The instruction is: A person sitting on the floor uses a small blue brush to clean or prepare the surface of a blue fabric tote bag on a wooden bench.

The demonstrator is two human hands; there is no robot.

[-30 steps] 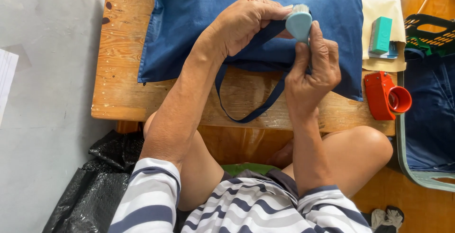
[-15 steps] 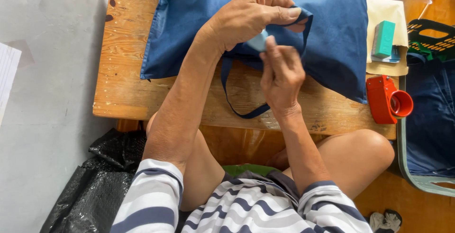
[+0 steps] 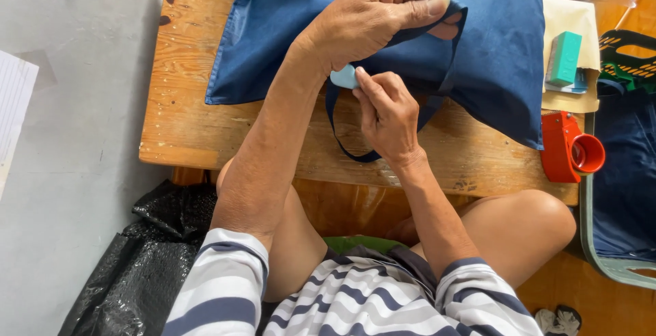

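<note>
A dark blue cloth bag [image 3: 492,49] lies flat on a low wooden table [image 3: 191,124]. My left hand [image 3: 372,15] pinches the bag's strap [image 3: 454,18] at the top edge, holding it up off the cloth. My right hand [image 3: 386,114] grips a small light blue piece, like tailor's chalk [image 3: 344,77], and presses it against the bag just under my left wrist. A second loop of strap [image 3: 342,141] hangs over the table in front of my right hand.
At the table's right end stand a red tape dispenser [image 3: 570,150] and a teal block [image 3: 564,58] on a tan cloth. Dark blue fabric fills a grey bin [image 3: 618,267] at the right. A black plastic bag [image 3: 157,240] lies on the floor at the left.
My right hand has come down and to the left with the light blue piece, from the bag's top edge to a spot under my left wrist. My left hand still holds the strap.
</note>
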